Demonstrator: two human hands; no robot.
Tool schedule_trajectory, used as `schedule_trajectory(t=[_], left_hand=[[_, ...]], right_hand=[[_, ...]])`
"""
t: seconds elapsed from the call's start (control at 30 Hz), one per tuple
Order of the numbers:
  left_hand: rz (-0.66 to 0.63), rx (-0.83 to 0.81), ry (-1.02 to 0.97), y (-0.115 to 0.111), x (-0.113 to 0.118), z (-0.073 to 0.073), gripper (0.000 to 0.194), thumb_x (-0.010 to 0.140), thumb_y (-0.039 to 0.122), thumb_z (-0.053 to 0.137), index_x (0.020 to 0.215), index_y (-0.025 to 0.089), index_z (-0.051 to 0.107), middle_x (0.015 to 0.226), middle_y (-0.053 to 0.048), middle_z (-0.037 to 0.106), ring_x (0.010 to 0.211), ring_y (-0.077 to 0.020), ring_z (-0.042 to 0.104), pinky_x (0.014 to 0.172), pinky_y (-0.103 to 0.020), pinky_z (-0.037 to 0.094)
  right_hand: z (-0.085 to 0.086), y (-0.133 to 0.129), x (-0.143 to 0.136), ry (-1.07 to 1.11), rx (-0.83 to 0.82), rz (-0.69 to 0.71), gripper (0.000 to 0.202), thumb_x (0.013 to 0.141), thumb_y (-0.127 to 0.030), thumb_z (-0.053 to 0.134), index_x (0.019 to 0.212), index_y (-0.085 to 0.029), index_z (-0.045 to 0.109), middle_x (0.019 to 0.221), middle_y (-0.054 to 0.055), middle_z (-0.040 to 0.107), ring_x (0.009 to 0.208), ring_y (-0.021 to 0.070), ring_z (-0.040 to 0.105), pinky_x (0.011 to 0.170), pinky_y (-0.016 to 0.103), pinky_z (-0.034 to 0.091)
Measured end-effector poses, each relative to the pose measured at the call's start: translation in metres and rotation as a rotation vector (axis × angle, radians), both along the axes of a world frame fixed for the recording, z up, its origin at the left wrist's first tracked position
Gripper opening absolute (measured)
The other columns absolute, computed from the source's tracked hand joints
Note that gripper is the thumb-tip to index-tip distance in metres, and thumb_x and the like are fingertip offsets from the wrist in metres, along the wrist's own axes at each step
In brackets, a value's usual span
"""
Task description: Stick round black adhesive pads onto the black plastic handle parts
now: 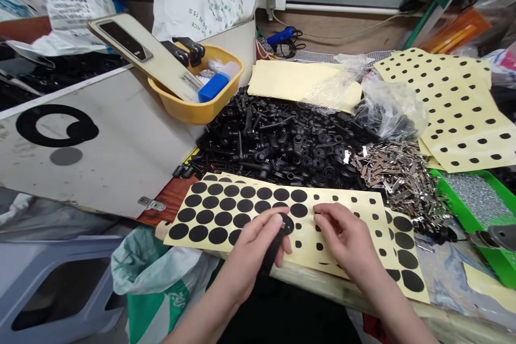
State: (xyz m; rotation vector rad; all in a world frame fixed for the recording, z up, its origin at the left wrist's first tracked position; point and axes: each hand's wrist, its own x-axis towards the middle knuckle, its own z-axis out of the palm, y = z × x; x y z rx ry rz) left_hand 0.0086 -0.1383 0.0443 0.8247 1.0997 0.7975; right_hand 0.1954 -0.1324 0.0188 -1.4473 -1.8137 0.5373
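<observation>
My left hand [252, 250] is closed around a black plastic part [287, 224] with a round head and a long flat arm pointing down. A small metallic spot shows on that head, beside my thumb. To the right, my right hand [352, 242] has its thumb and forefinger drawn together just over the sticker sheet [334, 196]; whatever may be between them is too small to make out. Large round black stickers [223, 219] cover the left part of this pale yellow sheet, while its right part carries only small black dots.
Behind the sheet lies a heap of black plastic parts [290, 140], with a pile of metal clips [391, 169] to its right. A green tray [500, 191] holds small shiny pieces. A yellow basin [189, 113] carries a phone box [161, 64]. More dotted sheets [455, 97] lie back right.
</observation>
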Motion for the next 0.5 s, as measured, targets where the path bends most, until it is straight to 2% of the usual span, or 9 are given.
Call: schedule_trajectory(t=[0.07,0.17,0.23,0.3,0.4,0.5], left_hand=[[-0.051,0.082,0.118,0.009,-0.005,0.001,0.051,0.086,0.047,0.052,0.125,0.015,0.054,0.07,-0.001,0.06,0.058,-0.0123,0.05,0.057,-0.025,0.039],[-0.247,0.23,0.395,0.018,-0.008,0.002,0.066,0.069,0.04,0.071,0.13,0.025,0.052,0.089,-0.003,0.064,0.074,-0.018,0.057,0.066,-0.028,0.044],[-0.399,0.349,0.606,0.02,-0.007,0.0,0.074,0.065,0.033,0.074,0.134,0.03,0.05,0.082,-0.001,0.065,0.074,-0.0212,0.059,0.073,-0.032,0.045],[-0.496,0.454,0.76,0.021,-0.005,-0.003,0.069,0.071,0.032,0.068,0.136,0.029,0.049,0.065,0.002,0.062,0.068,-0.0226,0.058,0.079,-0.037,0.043],[-0.536,0.533,0.832,0.022,-0.003,-0.009,0.065,0.075,0.033,0.064,0.137,0.025,0.049,0.062,0.002,0.062,0.067,-0.0239,0.059,0.084,-0.039,0.042],[-0.547,0.565,0.85,0.023,-0.002,-0.015,0.065,0.076,0.036,0.064,0.138,0.025,0.048,0.066,0.0,0.066,0.07,-0.0251,0.061,0.082,-0.038,0.042]], right_hand=[[-0.008,0.005,-0.005,-0.118,-0.003,-0.079,0.016,0.092,-0.026,0.051,0.094,-0.018,0.065,0.086,0.007,0.069,0.069,0.0196,0.066,0.059,0.03,0.053],[-0.016,0.007,-0.015,-0.333,0.04,-0.146,0.018,0.091,-0.024,0.049,0.093,-0.017,0.066,0.082,0.008,0.067,0.065,0.0211,0.065,0.054,0.031,0.051],[-0.019,0.007,-0.02,-0.422,0.074,-0.173,0.019,0.09,-0.022,0.049,0.09,-0.016,0.066,0.079,0.007,0.065,0.062,0.0208,0.065,0.049,0.029,0.047],[-0.02,0.007,-0.023,-0.437,0.089,-0.177,0.018,0.089,-0.02,0.048,0.085,-0.017,0.065,0.075,0.006,0.064,0.06,0.0195,0.064,0.048,0.027,0.045],[-0.02,0.007,-0.027,-0.415,0.064,-0.199,0.017,0.085,-0.017,0.048,0.075,-0.019,0.061,0.068,0.003,0.062,0.054,0.017,0.06,0.046,0.026,0.042],[-0.018,0.009,-0.03,-0.368,0.043,-0.26,0.015,0.082,-0.016,0.048,0.073,-0.02,0.06,0.064,0.002,0.06,0.05,0.0164,0.058,0.045,0.025,0.041]])
